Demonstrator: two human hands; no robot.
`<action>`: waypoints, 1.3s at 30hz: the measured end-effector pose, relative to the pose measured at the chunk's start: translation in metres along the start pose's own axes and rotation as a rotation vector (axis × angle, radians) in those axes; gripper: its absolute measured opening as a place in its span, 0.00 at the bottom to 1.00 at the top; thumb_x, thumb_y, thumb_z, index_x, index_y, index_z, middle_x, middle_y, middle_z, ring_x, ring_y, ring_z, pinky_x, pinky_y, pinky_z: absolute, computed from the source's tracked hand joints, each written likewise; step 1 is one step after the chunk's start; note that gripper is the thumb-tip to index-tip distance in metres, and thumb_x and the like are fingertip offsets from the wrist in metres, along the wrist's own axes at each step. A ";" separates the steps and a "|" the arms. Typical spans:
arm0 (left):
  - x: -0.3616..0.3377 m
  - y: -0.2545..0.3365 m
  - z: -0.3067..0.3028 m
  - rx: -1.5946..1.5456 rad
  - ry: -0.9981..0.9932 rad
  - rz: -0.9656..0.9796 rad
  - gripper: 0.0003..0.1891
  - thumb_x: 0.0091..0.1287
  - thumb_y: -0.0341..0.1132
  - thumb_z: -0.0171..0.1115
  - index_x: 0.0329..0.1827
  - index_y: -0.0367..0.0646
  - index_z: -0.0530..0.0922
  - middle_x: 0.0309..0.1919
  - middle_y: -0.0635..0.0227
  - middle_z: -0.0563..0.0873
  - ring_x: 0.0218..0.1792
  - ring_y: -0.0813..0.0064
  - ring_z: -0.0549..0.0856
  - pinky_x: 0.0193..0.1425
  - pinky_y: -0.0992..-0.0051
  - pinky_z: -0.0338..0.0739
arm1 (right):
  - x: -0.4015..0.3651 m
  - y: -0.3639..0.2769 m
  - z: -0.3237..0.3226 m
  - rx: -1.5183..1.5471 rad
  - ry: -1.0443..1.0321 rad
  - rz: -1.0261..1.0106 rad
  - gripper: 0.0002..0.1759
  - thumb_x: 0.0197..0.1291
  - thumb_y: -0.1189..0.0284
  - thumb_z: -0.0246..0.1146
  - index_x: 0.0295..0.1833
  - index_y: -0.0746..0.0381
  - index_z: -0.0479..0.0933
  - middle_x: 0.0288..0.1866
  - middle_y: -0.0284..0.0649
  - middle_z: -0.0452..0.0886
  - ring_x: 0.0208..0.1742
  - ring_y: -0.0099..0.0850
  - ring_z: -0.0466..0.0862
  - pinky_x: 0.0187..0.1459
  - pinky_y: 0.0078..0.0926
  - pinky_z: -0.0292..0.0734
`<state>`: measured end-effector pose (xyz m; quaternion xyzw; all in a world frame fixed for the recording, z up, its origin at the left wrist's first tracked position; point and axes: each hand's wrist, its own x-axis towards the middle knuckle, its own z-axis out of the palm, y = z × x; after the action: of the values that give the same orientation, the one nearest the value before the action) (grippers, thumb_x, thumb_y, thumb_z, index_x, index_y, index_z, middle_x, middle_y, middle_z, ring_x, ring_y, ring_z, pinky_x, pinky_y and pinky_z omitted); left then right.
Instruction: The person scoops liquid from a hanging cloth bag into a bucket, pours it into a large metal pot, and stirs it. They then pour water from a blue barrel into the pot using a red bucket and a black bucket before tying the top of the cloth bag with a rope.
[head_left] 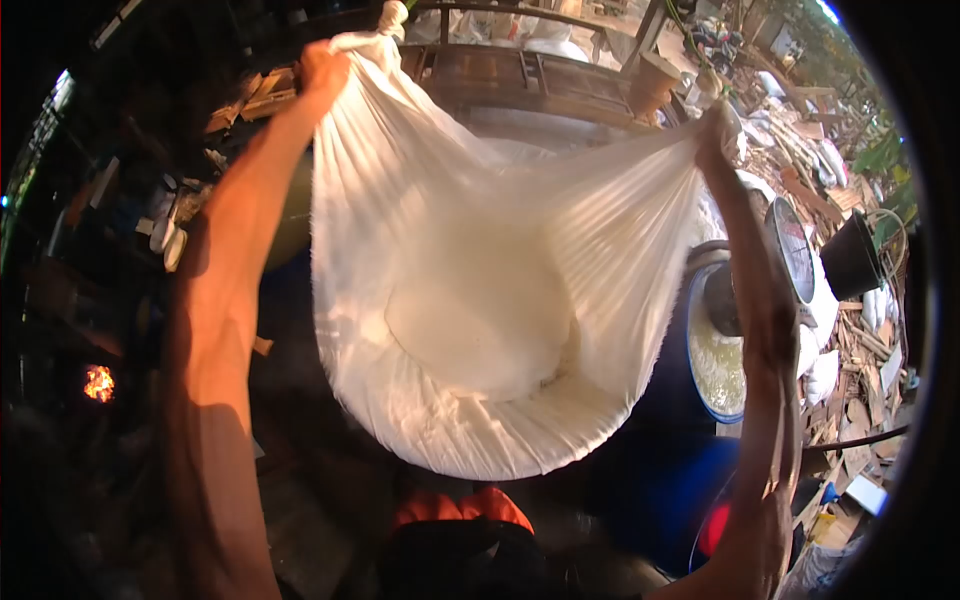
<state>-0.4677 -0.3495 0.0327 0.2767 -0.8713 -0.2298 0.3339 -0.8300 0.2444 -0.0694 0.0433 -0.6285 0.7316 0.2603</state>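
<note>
A large white cloth (440,240) hangs like a sling in front of me, with a pool of pale, milky liquid (480,335) in its sagging middle. My left hand (325,75) grips the cloth's upper left corner, close to a knot (392,18). At the upper right, my right hand (714,130) is closed around the other gathered corner. Both arms are raised and stretched forward. The near edge of the cloth curves round in a rim shape, and whatever supports it underneath is hidden.
To the right stands a blue barrel (715,400) holding frothy, pale liquid. A black bucket (850,252) lies further right among scrap wood and white sacks. A small fire (99,383) burns at the far left. Behind the cloth runs a wooden frame (500,75).
</note>
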 end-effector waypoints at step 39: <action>-0.314 -0.340 0.067 0.153 -0.848 0.145 0.22 0.64 0.49 0.67 0.43 0.34 0.83 0.38 0.46 0.87 0.43 0.49 0.88 0.48 0.57 0.79 | -0.675 -0.179 -0.345 -1.293 -0.323 0.595 0.22 0.58 0.66 0.70 0.57 0.63 0.80 0.40 0.48 0.86 0.42 0.35 0.87 0.47 0.35 0.81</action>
<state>-0.2078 -0.3881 -0.3543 0.1199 -0.9630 -0.2338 -0.0598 -0.0803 0.3621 -0.2429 -0.1843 -0.9508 0.2383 -0.0721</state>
